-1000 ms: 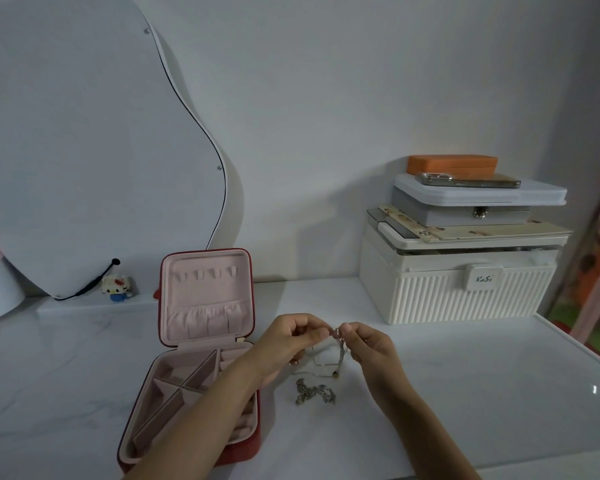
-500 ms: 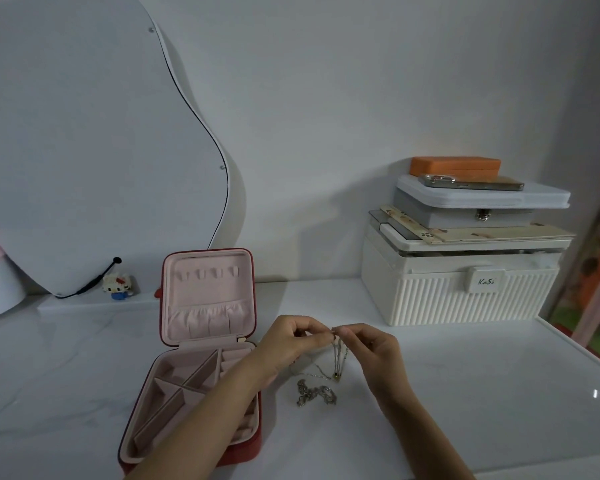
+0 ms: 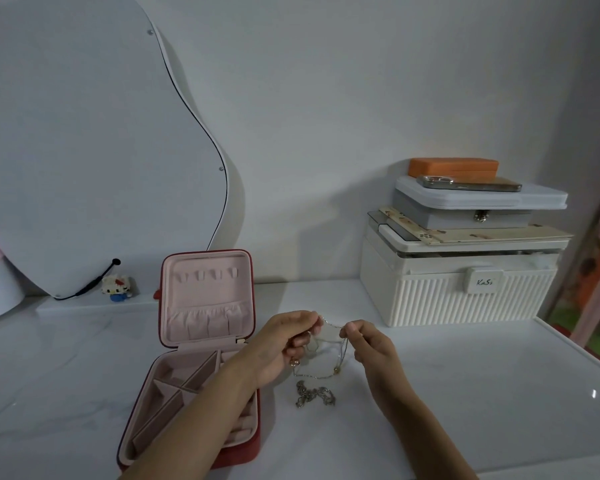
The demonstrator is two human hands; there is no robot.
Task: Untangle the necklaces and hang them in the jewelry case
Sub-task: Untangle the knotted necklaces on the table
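A thin chain necklace (image 3: 329,355) runs 9-to-3 o'clock between two raised hands, its loops sagging to the white table (image 3: 465,393). The left hand (image 3: 284,344) and right hand (image 3: 371,344) each pinch it in a closed grip, palms facing. One chunkier necklace (image 3: 314,396) lies bunched at 6 o'clock. One open red jewelry case (image 3: 201,344) stands at 9 o'clock.

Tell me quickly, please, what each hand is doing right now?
Left hand: pinching one end of the thin necklace.
Right hand: pinching the same necklace at its other end.
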